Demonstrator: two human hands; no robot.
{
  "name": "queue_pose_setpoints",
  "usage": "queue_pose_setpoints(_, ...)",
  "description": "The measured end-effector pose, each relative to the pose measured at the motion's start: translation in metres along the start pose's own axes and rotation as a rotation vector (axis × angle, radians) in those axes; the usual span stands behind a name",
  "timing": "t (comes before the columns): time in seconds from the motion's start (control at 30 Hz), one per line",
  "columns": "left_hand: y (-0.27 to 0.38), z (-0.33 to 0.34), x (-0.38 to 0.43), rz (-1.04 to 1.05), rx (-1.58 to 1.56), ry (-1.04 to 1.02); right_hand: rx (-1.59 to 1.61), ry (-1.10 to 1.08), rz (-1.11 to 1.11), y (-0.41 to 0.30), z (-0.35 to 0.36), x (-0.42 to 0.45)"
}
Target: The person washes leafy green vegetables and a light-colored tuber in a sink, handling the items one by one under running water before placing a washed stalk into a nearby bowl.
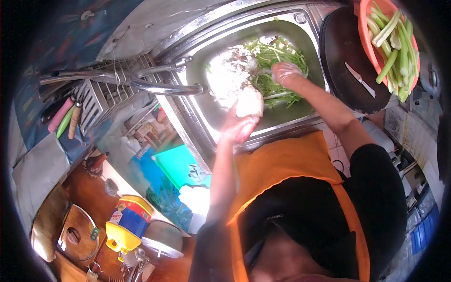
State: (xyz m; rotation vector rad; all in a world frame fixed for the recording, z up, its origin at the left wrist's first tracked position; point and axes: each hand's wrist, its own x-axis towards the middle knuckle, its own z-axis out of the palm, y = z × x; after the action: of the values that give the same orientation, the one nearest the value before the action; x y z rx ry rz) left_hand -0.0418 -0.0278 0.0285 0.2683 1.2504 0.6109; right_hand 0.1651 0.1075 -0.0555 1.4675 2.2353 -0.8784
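Over the near part of the metal sink, my left hand holds a pale, rounded vegetable, overexposed by glare. My right hand, in a thin clear glove, is closed over the green leafy trimmings in the sink; something slim and light shows at its fingers, too unclear to name. Dark and white scraps lie left of the greens, washed out by light. To the right, a small knife rests on a round dark board. Green stalks fill an orange plastic basin.
A curved metal faucet reaches over the sink's left side. Left of it stand a wire dish rack and knives with coloured handles. A yellow plastic jug, a glass lid and a metal pot are at the lower left.
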Motion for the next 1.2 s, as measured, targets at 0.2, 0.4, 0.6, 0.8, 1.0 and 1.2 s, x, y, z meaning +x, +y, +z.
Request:
queue_pose_setpoints(0.2, -0.026, -0.008, 0.012, 0.18, -0.173, -0.021, 0.206, -0.019, -0.159, -0.059, -0.014, -0.047)
queue_pose_setpoints(0.4, -0.023, 0.0, 0.009, 0.052, 0.019, 0.186, 0.052, -0.158, -0.271, -0.056, -0.001, -0.037)
queue_pose_setpoints(0.6, 0.019, 0.034, -0.021, 0.081, 0.067, 0.118, 0.065, -0.118, 0.049, -0.008, -0.003, -0.001)
queue_pose_setpoints(0.8, 0.02, 0.021, -0.019, 0.298, 0.6, 0.27, 0.091, -0.128, -0.073, -0.061, -0.007, -0.034)
queue_pose_setpoints(1.0, 0.014, 0.02, -0.019, 0.253, 0.659, 0.256, 0.167, -0.029, -0.059, -0.053, -0.018, -0.04)
queue_pose_setpoints(1.2, 0.03, 0.025, -0.024, 0.092, 1.195, 0.42, 0.082, -0.14, 0.046, -0.039, -0.014, -0.022)
